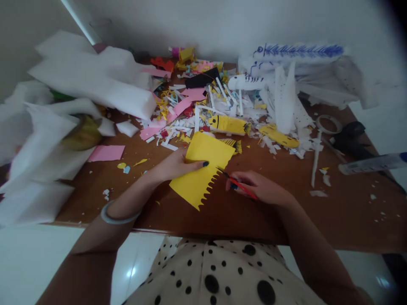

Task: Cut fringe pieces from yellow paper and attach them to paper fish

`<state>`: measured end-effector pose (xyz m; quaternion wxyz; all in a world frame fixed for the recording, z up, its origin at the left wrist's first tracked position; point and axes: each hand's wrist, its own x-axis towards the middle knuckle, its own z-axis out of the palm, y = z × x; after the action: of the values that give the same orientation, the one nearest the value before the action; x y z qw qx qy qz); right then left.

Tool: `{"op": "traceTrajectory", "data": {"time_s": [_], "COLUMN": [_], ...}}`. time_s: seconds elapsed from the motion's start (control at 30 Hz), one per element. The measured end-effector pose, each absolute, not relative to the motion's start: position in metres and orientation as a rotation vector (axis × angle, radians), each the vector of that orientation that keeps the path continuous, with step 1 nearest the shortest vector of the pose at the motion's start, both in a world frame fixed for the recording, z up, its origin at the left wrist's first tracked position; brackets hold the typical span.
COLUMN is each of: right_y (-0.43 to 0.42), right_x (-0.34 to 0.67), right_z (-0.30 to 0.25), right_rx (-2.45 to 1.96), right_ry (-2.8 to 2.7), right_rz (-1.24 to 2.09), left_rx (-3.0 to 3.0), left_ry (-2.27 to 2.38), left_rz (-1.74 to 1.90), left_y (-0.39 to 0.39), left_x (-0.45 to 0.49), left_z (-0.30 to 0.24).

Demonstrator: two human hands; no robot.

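Note:
My left hand (pixel 173 166) is closed on a yellow paper sheet (pixel 203 169), thumb on top, holding it just above the brown table (pixel 222 212). The sheet's right edge is cut into a row of sawtooth points. My right hand (pixel 259 188) is closed on red-handled scissors (pixel 240 184), whose dark tip touches the sheet's jagged edge. A pale bangle (pixel 116 216) circles my left wrist.
Paper scraps in white, pink and yellow cover the table's far half, with yellow paper fish (pixel 229 125) and a white rolled fish (pixel 246 81). White foam sheets (pixel 95 76) pile up at left. A tape roll (pixel 329 123), a dark tool (pixel 351 135) and a glue tube (pixel 372 163) lie right.

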<state>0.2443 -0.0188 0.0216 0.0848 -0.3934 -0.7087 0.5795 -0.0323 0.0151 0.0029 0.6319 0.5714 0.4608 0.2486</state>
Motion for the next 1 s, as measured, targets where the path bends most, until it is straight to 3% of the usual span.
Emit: {"op": "traceTrajectory", "data": {"time_s": [1.0], "right_y": [-0.027], "right_x": [0.224], "right_z": [-0.006], "right_rx": [-0.921], "right_ry": [-1.426], "right_rz": [2.013], "left_rx": [1.041], "left_ry": [1.191], "left_rz": [0.889], "left_y": [-0.013], "left_x": [0.0], "left_z": [0.004]}}
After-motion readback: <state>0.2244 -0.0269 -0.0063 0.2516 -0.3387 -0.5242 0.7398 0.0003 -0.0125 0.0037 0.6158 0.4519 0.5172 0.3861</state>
